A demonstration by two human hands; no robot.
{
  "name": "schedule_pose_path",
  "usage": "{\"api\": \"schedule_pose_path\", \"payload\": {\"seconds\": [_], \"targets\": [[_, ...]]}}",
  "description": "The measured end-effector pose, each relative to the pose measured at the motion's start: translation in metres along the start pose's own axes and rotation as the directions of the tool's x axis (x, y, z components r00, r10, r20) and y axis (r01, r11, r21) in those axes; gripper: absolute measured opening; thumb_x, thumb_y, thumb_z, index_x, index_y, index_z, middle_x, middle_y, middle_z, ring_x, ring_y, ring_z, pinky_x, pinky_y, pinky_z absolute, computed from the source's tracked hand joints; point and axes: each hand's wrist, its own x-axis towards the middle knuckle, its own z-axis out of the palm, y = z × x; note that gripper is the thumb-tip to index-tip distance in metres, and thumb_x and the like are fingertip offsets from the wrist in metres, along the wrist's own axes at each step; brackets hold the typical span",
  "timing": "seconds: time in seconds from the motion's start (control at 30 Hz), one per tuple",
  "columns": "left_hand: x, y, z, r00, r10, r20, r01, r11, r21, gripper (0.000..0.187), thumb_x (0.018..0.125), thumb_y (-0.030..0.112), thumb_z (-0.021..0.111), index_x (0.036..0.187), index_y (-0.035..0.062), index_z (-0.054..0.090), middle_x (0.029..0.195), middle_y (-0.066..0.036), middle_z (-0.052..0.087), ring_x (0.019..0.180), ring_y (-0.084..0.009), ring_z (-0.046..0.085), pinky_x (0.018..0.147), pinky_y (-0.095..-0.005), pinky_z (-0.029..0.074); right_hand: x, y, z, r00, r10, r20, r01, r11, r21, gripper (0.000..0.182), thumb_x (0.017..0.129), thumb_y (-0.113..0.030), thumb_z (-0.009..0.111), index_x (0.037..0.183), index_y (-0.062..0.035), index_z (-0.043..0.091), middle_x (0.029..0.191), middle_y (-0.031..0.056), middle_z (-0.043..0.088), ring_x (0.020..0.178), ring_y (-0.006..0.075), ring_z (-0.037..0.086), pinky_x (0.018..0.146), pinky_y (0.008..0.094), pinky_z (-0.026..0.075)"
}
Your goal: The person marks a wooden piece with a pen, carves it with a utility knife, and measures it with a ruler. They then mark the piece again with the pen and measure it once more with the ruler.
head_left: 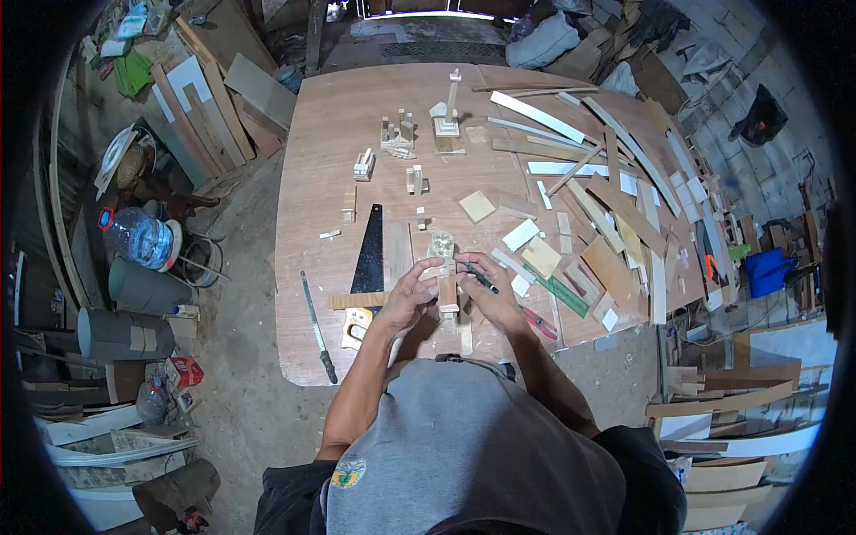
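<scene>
My left hand (412, 292) pinches the left side of a small wooden model piece (448, 294) near the table's front edge. A dark pen (482, 280) is in my right hand (493, 294), whose fingers also come up to the model's right side. Just beyond the fingertips sits a small pale container (441, 243), its contents too small to name. Left of my left hand lie a handsaw (368, 254) with a pale handle and a brown wooden strip (357, 301). Farther left is a long thin saw blade with a dark handle (318, 325).
Small wooden models (398, 134) and a taller tower model (448, 116) stand toward the back. Wood strips and offcuts (615, 201) crowd the table's right side. A green ruler-like strip (567, 297) and a red-handled tool (539, 324) lie right of my right hand.
</scene>
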Motion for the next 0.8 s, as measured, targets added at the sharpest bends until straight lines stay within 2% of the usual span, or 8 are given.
{"api": "schedule_pose_path", "payload": {"seconds": [0.1, 0.17, 0.3, 0.4, 0.47, 0.6, 0.67, 0.8], "targets": [[-0.003, 0.004, 0.006, 1.000, 0.004, 0.006, -0.004, 1.000, -0.017, 0.071, 0.087, 0.002, 0.067, 0.148, 0.0069, 0.031, 0.138, -0.024, 0.058, 0.124, -0.0273, 0.061, 0.106, -0.0401, 0.046, 0.000, 0.003, 0.002, 1.000, -0.013, -0.011, 0.014, 1.000, 0.022, 0.036, 0.092, -0.005, 0.063, 0.128, -0.0013, 0.058, 0.112, 0.0094, 0.066, 0.107, 0.0144, 0.061, 0.094, 0.0281, 0.049], [-0.002, 0.002, 0.010, 1.000, 0.025, -0.017, -0.026, 0.999, -0.028, 0.063, 0.091, -0.003, 0.058, 0.148, 0.0086, 0.033, 0.136, -0.022, 0.060, 0.119, -0.0247, 0.063, 0.099, -0.0358, 0.052, -0.001, 0.004, -0.002, 1.000, -0.018, 0.001, 0.018, 0.999, 0.029, 0.036, 0.092, -0.006, 0.063, 0.127, -0.0010, 0.058, 0.111, 0.0096, 0.067, 0.106, 0.0145, 0.062, 0.093, 0.0284, 0.049], [-0.005, 0.000, 0.011, 0.999, 0.008, -0.047, -0.008, 1.000, 0.003, 0.064, 0.090, -0.003, 0.058, 0.148, 0.0093, 0.034, 0.135, -0.021, 0.061, 0.118, -0.0242, 0.064, 0.097, -0.0359, 0.052, -0.001, 0.007, -0.003, 1.000, -0.028, 0.013, 0.028, 0.999, 0.035, 0.036, 0.092, -0.006, 0.062, 0.128, -0.0008, 0.058, 0.112, 0.0101, 0.067, 0.107, 0.0147, 0.062, 0.093, 0.0284, 0.049], [-0.004, -0.005, 0.008, 0.998, 0.008, -0.054, -0.009, 1.000, -0.001, 0.066, 0.090, -0.003, 0.059, 0.150, 0.0100, 0.033, 0.133, -0.021, 0.062, 0.118, -0.0236, 0.064, 0.096, -0.0357, 0.053, -0.001, 0.012, -0.005, 0.999, -0.049, 0.018, 0.049, 0.998, 0.033, 0.037, 0.093, -0.007, 0.062, 0.129, -0.0005, 0.058, 0.113, 0.0107, 0.067, 0.107, 0.0150, 0.062, 0.093, 0.0283, 0.050], [-0.005, -0.006, 0.009, 0.998, -0.008, -0.060, 0.010, 1.000, 0.021, 0.073, 0.087, 0.004, 0.069, 0.150, 0.0090, 0.033, 0.133, -0.019, 0.062, 0.121, -0.0248, 0.062, 0.104, -0.0384, 0.047, -0.003, 0.009, -0.007, 0.999, -0.024, 0.028, 0.023, 0.999, 0.022, 0.037, 0.093, -0.007, 0.063, 0.129, -0.0001, 0.057, 0.112, 0.0109, 0.068, 0.106, 0.0154, 0.063, 0.093, 0.0285, 0.050], [-0.005, -0.010, 0.010, 0.998, -0.011, -0.062, 0.013, 0.999, 0.034, 0.075, 0.086, 0.004, 0.070, 0.151, 0.0090, 0.032, 0.132, -0.019, 0.063, 0.120, -0.0246, 0.063, 0.103, -0.0379, 0.048, -0.006, 0.013, -0.008, 0.999, -0.040, 0.019, 0.039, 0.999, 0.033, 0.036, 0.094, -0.007, 0.063, 0.129, 0.0005, 0.057, 0.113, 0.0112, 0.068, 0.105, 0.0157, 0.064, 0.092, 0.0289, 0.051], [-0.005, -0.009, 0.016, 0.999, 0.012, -0.040, -0.014, 0.998, -0.064, 0.078, 0.086, -0.009, 0.062, 0.153, 0.0089, 0.027, 0.133, -0.021, 0.061, 0.118, -0.0245, 0.064, 0.097, -0.0304, 0.052, -0.007, 0.011, -0.009, 0.999, -0.031, 0.006, 0.031, 0.996, 0.080, 0.036, 0.094, -0.006, 0.062, 0.129, 0.0007, 0.057, 0.114, 0.0119, 0.068, 0.106, 0.0160, 0.063, 0.091, 0.0286, 0.051], [-0.006, -0.010, 0.016, 1.000, 0.027, -0.011, -0.028, 0.997, -0.077, 0.077, 0.087, -0.008, 0.061, 0.154, 0.0082, 0.026, 0.134, -0.024, 0.060, 0.119, -0.0258, 0.064, 0.099, -0.0318, 0.052, -0.010, 0.008, -0.015, 0.999, -0.028, -0.017, 0.029, 0.995, 0.096, 0.035, 0.096, -0.012, 0.064, 0.128, 0.0000, 0.059, 0.115, 0.0114, 0.068, 0.107, 0.0155, 0.063, 0.094, 0.0299, 0.050]]}}
